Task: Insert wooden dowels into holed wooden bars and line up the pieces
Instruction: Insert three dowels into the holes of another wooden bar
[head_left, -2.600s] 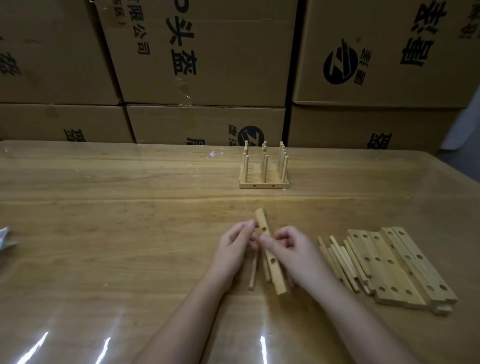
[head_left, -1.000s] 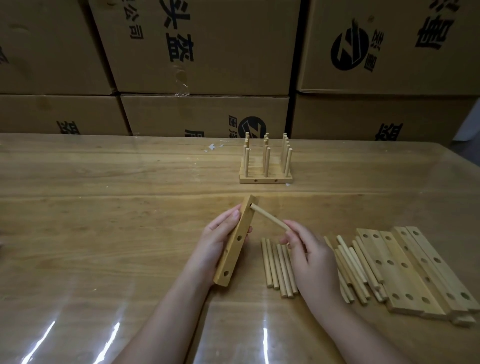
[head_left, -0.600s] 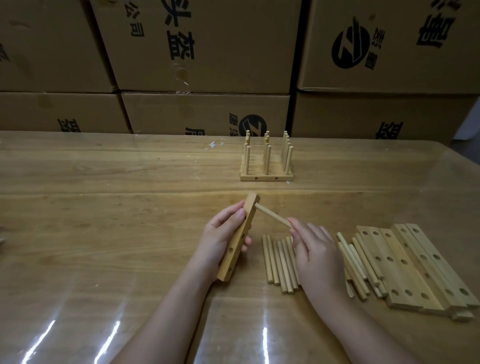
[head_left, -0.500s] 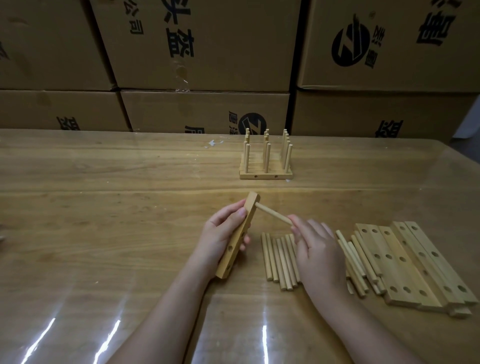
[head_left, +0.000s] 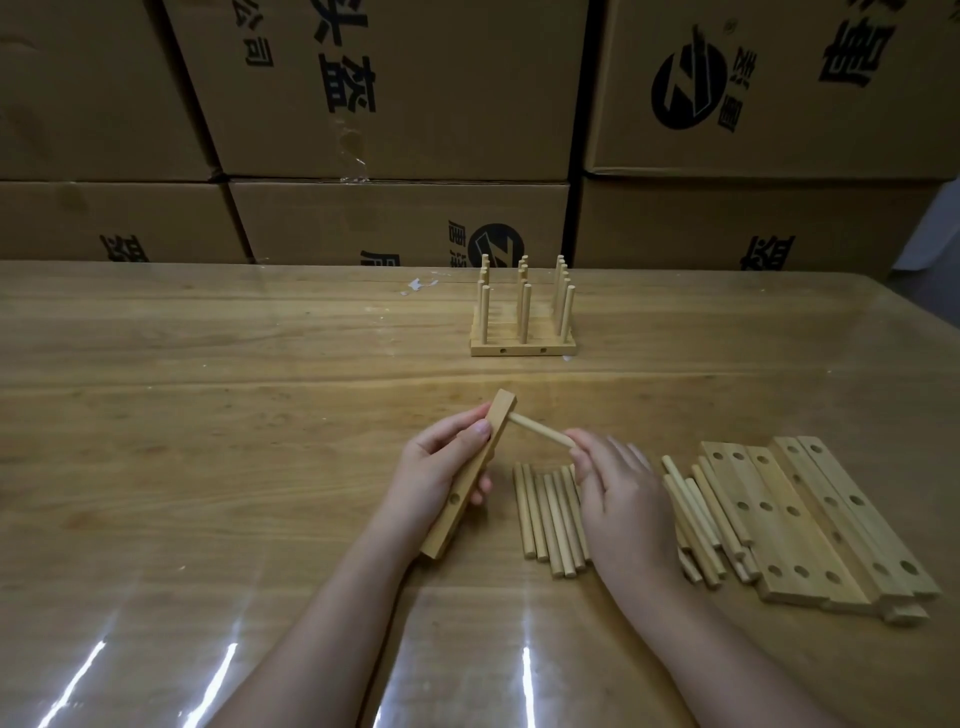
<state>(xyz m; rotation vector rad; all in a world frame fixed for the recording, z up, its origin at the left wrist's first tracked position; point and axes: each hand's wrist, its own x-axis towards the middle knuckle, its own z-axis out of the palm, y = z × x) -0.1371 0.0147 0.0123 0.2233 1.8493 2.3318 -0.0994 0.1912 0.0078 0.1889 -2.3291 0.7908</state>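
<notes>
My left hand (head_left: 439, 467) grips a holed wooden bar (head_left: 462, 499), tilted on its edge with its lower end on the table. A wooden dowel (head_left: 537, 430) sticks out of the bar's top hole toward the right. My right hand (head_left: 618, 499) touches the dowel's free end with thumb and forefinger; its other fingers are blurred and spread. Several loose dowels (head_left: 548, 514) lie side by side on the table between my hands, partly under my right hand.
A finished block of bars with upright dowels (head_left: 522, 322) stands farther back. At the right lie more loose dowels (head_left: 696, 514) and several holed bars (head_left: 810, 525). Cardboard boxes (head_left: 395, 98) are stacked behind the wooden table (head_left: 208, 415).
My left hand turned the bar onto its edge. My right hand put a dowel in the top hole, then slid back along it to its free end. The other dowels now lie on the table.
</notes>
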